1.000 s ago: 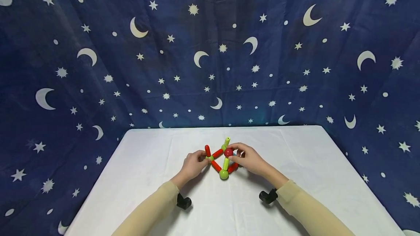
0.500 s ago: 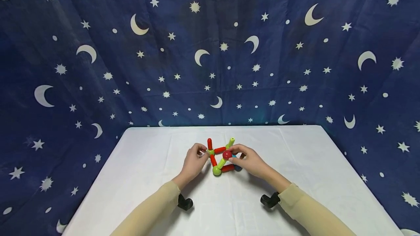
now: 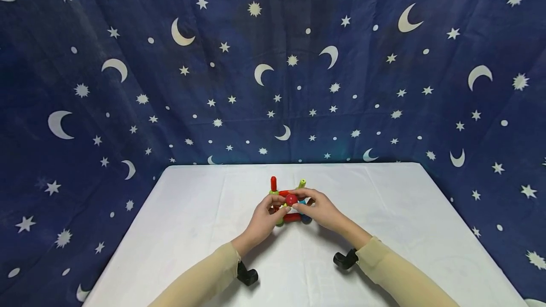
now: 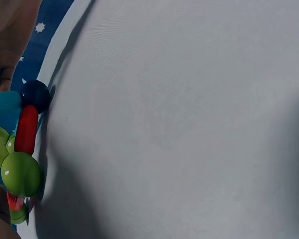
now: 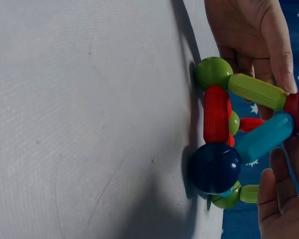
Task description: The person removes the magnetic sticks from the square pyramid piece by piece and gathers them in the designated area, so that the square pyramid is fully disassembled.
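Note:
A frame of coloured rods and balls stands on the white table. Its red ball (image 3: pixel 291 200) sits on top, where a lime rod (image 5: pixel 256 92) and a light blue rod (image 5: pixel 266 139) meet. My right hand (image 3: pixel 322 210) holds the red ball between thumb and fingers. With thumb and fingers, my left hand (image 3: pixel 265 221) pinches the lime rod close beside that ball. Below, a red rod (image 5: pixel 217 114) joins a green ball (image 5: pixel 214 73) to a dark blue ball (image 5: pixel 215 168). Behind the hands rise another red rod (image 3: pixel 273 184) and another lime rod (image 3: pixel 302 184). Fingers partly hide the frame.
White cloth covers the table (image 3: pixel 192 212). A dark blue curtain (image 3: pixel 239 84) with moons and stars hangs behind it and at both sides. Black wrist-worn pieces (image 3: pixel 247 275) show below both sleeves.
My left hand has left the green ball at the frame's left corner and come right to the lime rod by the red ball. The frame has turned slightly; the right hand keeps the red ball.

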{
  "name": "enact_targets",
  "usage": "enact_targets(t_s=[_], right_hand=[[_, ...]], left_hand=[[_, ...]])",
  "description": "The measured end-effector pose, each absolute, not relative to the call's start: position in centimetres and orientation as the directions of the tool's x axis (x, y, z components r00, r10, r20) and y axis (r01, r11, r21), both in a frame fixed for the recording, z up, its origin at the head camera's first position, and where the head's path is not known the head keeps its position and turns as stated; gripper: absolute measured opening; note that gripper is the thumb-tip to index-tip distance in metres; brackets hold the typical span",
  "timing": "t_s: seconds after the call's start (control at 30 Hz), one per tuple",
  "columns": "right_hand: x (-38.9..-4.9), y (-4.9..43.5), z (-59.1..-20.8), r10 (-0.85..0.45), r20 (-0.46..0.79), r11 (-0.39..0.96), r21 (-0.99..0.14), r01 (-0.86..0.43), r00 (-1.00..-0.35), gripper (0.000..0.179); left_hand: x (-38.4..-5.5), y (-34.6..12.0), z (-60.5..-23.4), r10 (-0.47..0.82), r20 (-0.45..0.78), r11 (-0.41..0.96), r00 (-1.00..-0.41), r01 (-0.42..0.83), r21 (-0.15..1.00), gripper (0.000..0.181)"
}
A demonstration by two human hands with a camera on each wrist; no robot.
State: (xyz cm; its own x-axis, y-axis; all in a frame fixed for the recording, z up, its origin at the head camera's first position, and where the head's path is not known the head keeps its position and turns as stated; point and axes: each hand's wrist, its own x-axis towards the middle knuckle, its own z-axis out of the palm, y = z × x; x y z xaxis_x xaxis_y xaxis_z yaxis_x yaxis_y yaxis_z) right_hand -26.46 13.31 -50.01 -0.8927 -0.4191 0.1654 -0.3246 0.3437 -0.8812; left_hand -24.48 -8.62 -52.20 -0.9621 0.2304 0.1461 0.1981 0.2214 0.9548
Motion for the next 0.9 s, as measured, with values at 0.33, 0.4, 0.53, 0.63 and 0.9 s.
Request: enact_targets(t_s=[0.33, 0.4, 0.53, 0.63, 0.9], right_hand=[[-26.61, 13.21, -50.19, -0.412, 0.148, 0.357, -0.882, -0.309, -0.899, 0.04], [-26.65, 13.23, -50.26, -0.412, 0.149, 0.358, -0.881, -0.31, -0.899, 0.041], [-26.7, 13.19, -50.21, -0.416, 0.154, 0.355, -0.88, -0.316, -0.896, 0.039], [-26.65, 13.14, -50.09, -0.418, 0.154, 0.354, -0.88, -0.316, -0.895, 0.037], [-26.5, 13.19, -50.02, -0.424, 0.166, 0.334, -0.886, -0.323, -0.891, 0.034]], left_hand=[[-24.5, -8.66, -52.63, 0.227, 0.142, 0.157, -0.963, 0.181, 0.971, 0.026], [-24.57, -8.73, -52.56, 0.232, 0.133, 0.159, -0.964, 0.172, 0.972, 0.026], [-24.77, -8.92, -52.54, 0.243, 0.117, 0.175, -0.963, 0.162, 0.971, 0.026], [-24.82, -8.98, -52.45, 0.246, 0.111, 0.187, -0.963, 0.159, 0.969, 0.026], [-24.61, -8.81, -52.14, 0.238, 0.121, 0.172, -0.964, 0.165, 0.971, 0.024]])
